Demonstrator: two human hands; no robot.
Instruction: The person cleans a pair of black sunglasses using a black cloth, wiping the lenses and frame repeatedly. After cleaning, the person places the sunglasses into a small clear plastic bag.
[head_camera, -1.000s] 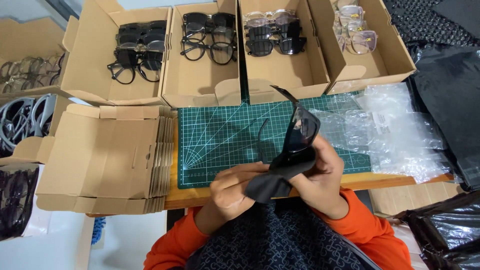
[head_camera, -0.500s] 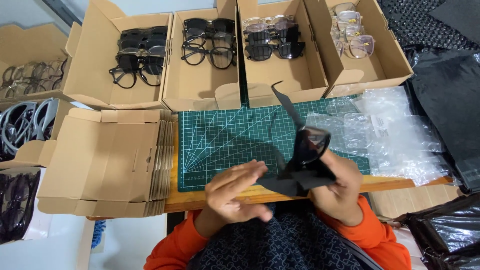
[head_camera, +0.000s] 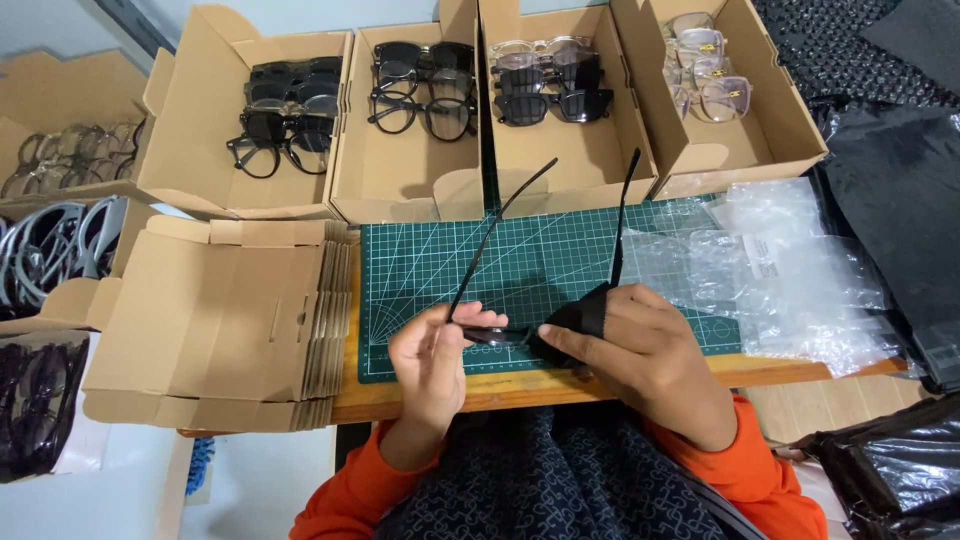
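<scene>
Hands meet over the near edge of the green cutting mat (head_camera: 560, 265): the left hand (head_camera: 435, 355) pinches one end of a pair of black glasses (head_camera: 500, 335), temples splayed open and pointing away, while the right hand (head_camera: 640, 350) presses a dark cloth (head_camera: 580, 318) to the other lens, apparently wiping. The lens itself is mostly hidden. Next, shifting the cloth calls for a steady left-hand grip. Open cardboard boxes (head_camera: 400, 190) of glasses stand beyond.

I count four open cardboard boxes (head_camera: 590, 165) of glasses along the top, one pair of black glasses (head_camera: 520, 270) being held, one green cutting mat (head_camera: 430, 270), two hands.
</scene>
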